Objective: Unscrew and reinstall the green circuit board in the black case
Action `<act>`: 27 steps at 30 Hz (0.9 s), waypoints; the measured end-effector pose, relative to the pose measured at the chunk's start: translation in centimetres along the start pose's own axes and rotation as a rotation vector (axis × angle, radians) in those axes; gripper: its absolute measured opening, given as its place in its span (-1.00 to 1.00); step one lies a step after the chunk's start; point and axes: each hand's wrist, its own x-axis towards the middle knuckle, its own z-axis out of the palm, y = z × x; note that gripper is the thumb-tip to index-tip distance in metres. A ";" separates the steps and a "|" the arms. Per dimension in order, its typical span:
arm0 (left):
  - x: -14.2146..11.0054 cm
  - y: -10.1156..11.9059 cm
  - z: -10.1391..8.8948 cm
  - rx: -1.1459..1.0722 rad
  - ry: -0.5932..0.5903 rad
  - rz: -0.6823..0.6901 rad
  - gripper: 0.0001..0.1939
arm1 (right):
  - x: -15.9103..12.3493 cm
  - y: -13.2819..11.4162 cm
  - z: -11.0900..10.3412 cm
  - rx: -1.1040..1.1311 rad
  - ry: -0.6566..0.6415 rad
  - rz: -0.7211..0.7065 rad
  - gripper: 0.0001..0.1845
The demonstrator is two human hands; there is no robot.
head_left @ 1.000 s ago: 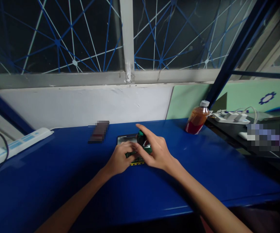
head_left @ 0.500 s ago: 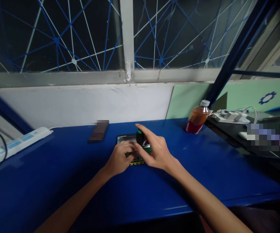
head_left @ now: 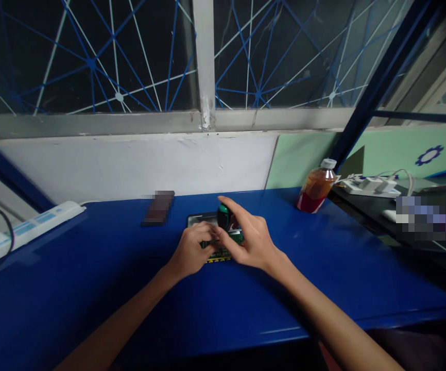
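On the blue table, a small dark-framed case (head_left: 202, 218) lies under my hands. Its front part is green with small details and a yellow-marked front edge (head_left: 218, 260). My right hand (head_left: 254, 238) is closed around an upright, rounded green-and-black screwdriver handle (head_left: 224, 217), index finger along its top and thumb reaching to its lower side. The shaft and tip are hidden. My left hand (head_left: 195, 248) rests at the left of the case, fingers bent and pinched together near the base of the handle. What lies between those fingertips cannot be made out.
A dark flat phone-like object (head_left: 157, 210) lies at the back left. On the left edge is a white power strip (head_left: 49, 224) with a black cable. A bottle of orange-brown drink (head_left: 316, 188) stands at the back right, beside a dark side table with another power strip (head_left: 372, 186).
The handle's green top has turned or tilted slightly, so more of it shows. Both hands stay in nearly the same place, and the view has shifted a little.
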 end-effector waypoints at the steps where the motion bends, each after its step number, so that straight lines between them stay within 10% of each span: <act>1: 0.1 0.1 0.0 0.006 -0.003 0.000 -0.81 | 0.0 0.0 0.0 -0.001 0.000 0.002 -0.36; 17: 0.0 -0.3 -0.2 0.065 -0.070 0.003 -0.86 | 0.5 0.4 -0.1 0.214 -0.007 0.170 -0.42; 23: -0.3 -0.6 -0.4 0.227 -0.206 0.029 -0.56 | 1.1 3.6 -2.8 0.186 0.233 0.313 -0.37; 27: -0.6 -0.6 -0.1 0.310 -0.275 0.053 -0.56 | 0.9 6.8 -4.2 0.100 0.163 0.380 -0.40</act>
